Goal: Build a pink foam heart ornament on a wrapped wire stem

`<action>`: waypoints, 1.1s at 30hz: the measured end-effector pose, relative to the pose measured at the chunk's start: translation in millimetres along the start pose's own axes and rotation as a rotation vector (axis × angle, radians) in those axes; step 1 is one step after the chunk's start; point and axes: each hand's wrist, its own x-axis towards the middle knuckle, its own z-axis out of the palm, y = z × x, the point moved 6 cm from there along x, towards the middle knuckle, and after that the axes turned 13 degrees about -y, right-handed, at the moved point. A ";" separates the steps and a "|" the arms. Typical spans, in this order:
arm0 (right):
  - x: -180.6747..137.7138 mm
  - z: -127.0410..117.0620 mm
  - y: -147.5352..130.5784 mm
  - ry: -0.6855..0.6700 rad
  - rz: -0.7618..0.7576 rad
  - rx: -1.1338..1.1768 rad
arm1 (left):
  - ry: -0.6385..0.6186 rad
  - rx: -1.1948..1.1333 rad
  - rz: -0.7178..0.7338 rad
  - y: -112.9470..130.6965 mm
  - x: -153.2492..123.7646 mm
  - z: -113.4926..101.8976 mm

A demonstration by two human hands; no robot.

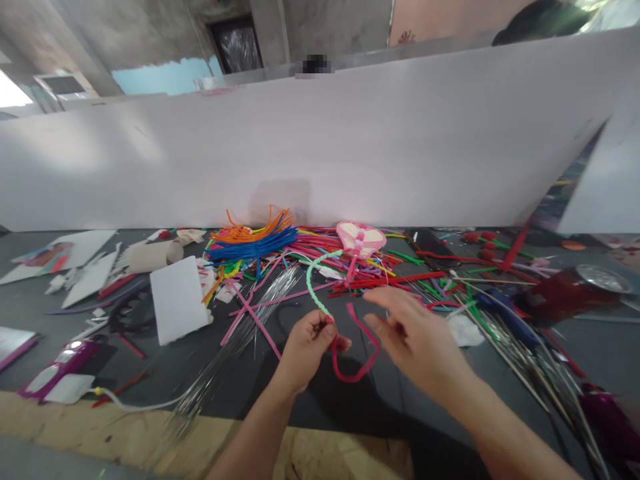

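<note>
My left hand (313, 343) is closed, its thumb and fingers pinching the lower end of a mint-green twisted pipe cleaner (311, 280). From the same pinch a dark pink pipe cleaner (353, 379) hangs in a loose U, its free end bent upward. At the green one's top end is a pink-and-cream piece (363, 239) with rounded lobes. My right hand (417, 333) is just right of the pink loop, fingers apart and seemingly holding nothing. Whether its fingertips touch the loop I cannot tell.
Orange and blue pipe cleaners (255, 243) are heaped behind my left hand. Thin wires (220, 363) lie at left, more wires (525, 353) at right. A white card (179, 300), a cardboard tube (155, 256), a glue gun (65, 370) and a red can (575, 293) surround them. A white partition (350, 147) stands behind.
</note>
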 end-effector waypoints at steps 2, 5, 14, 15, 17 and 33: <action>-1.2 -22.8 16.4 0.149 0.095 -0.009 | -0.006 -0.104 -0.009 -0.1 -0.6 -1.4; 1.6 -36.3 48.4 0.192 0.239 0.122 | -0.024 -0.239 -0.019 1.9 -2.6 -1.2; 8.1 54.8 40.5 -0.634 0.113 0.835 | -0.100 -0.310 -0.105 -0.9 -5.2 8.4; 8.2 57.5 40.0 -0.639 0.108 0.871 | -0.110 -0.310 -0.101 -0.8 -5.5 9.2; 9.2 57.6 46.4 -0.624 0.132 0.870 | -0.132 -0.312 -0.074 1.1 -6.3 10.3; 15.3 8.6 64.9 -0.083 0.128 -0.470 | 0.006 -0.301 0.002 10.6 -7.2 -1.7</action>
